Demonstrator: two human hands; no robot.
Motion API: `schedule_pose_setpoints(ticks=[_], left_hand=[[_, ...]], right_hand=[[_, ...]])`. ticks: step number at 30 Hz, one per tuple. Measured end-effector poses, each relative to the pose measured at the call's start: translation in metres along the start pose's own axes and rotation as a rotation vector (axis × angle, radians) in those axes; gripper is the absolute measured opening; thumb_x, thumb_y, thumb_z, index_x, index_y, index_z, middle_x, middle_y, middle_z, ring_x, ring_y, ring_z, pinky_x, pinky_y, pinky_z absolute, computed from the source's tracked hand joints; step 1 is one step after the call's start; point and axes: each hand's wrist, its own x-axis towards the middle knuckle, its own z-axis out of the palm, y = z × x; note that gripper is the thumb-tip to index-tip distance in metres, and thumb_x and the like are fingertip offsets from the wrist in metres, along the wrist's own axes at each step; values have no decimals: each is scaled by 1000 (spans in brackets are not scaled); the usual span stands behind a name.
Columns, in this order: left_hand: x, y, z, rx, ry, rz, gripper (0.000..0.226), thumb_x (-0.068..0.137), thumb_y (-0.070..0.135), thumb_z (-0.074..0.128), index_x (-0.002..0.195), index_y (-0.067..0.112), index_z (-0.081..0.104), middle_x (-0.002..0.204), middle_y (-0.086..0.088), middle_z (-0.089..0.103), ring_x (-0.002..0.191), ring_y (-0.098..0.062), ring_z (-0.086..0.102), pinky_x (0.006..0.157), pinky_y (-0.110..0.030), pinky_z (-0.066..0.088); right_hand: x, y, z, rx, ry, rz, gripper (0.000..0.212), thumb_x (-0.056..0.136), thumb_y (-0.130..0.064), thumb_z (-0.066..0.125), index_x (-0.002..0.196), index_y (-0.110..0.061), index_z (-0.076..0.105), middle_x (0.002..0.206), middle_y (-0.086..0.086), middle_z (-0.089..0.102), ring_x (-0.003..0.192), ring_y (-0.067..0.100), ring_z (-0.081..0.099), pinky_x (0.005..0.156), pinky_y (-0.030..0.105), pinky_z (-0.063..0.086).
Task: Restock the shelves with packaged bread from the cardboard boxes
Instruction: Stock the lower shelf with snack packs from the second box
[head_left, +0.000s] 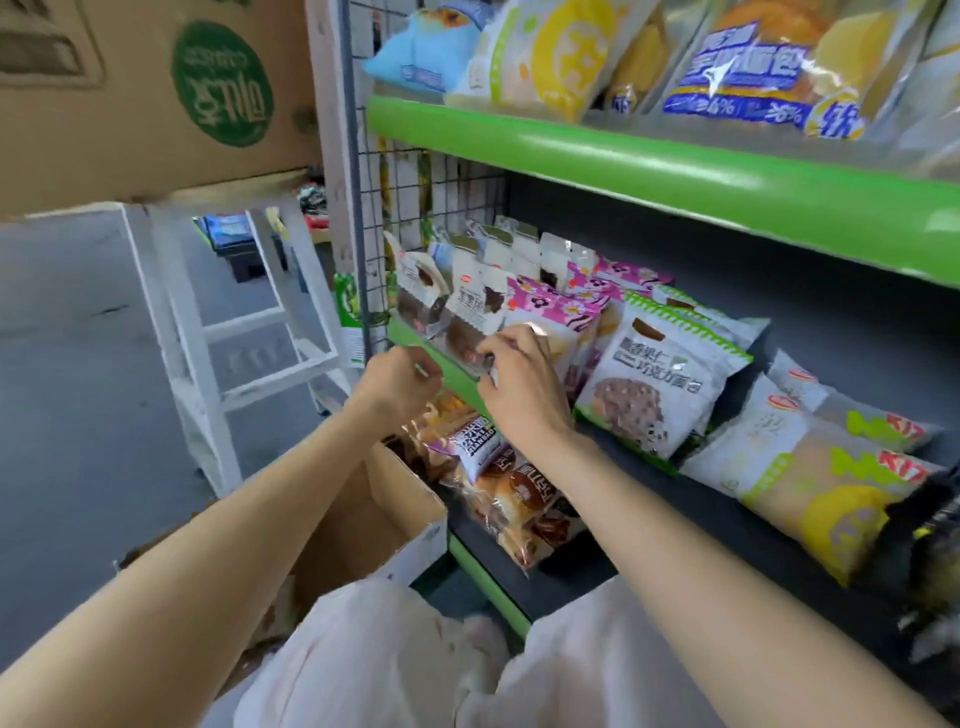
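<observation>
Partly, right hand (522, 387) hides the chocolate bread packet (467, 332).

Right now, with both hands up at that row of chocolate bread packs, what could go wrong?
1. The right hand pinches a chocolate bread pack at the shelf edge; it might slip off.
2. The neighbouring pink packs lean and could topple.
3. Bread bags on the shelf below already overhang the edge.

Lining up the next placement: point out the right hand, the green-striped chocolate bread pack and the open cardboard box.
right hand (524, 389), head view, back of the hand
green-striped chocolate bread pack (660, 379), head view, middle of its front face
open cardboard box (400, 499), head view, its right wall
</observation>
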Motion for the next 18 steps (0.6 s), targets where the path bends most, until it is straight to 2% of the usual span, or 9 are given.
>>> schedule_pose_setpoints(ticks=[2,4,8,11,15,18], left_hand=[[-5,-38,-19,23,22,-104,12,87,11,55,85,18,65,94,-11,69,81,-27,64,77,-33,54],[-12,-78,-33,50,32,-208,13,85,10,55,83,19,66,97,-12,68,89,-29,64,81,-35,54],[-23,-166,-39,50,13,-415,13,85,9,53,78,15,61,104,-18,67,94,-36,65,84,-42,55],[-27,-236,-29,48,7,-538,16,86,8,49,90,3,64,100,-21,68,93,-37,66,84,-43,55],[-30,-327,-6,155,-140,-650,18,86,13,46,86,5,62,92,-14,68,85,-33,65,74,-33,53],[-37,-387,20,230,-259,-739,27,90,19,46,106,4,62,108,-16,65,96,-34,61,77,-36,50]], right_hand=[[5,-28,28,58,-138,-7,32,92,-15,53,124,-16,54,129,2,43,120,22,44,92,38,47],[11,-50,65,89,-311,-7,30,93,-17,51,123,-16,55,128,4,49,117,25,50,89,39,48],[11,-83,147,155,-627,-5,30,92,-19,53,120,-16,61,127,4,59,118,24,55,94,32,45],[8,-97,211,152,-821,16,28,93,-23,55,120,-17,61,124,2,60,117,20,54,96,29,44],[1,-104,302,145,-1006,92,30,92,-21,55,120,-12,61,128,7,59,116,26,55,96,32,44],[-10,-103,366,121,-1141,205,37,93,-18,52,125,0,55,130,17,56,117,33,53,101,39,44]])
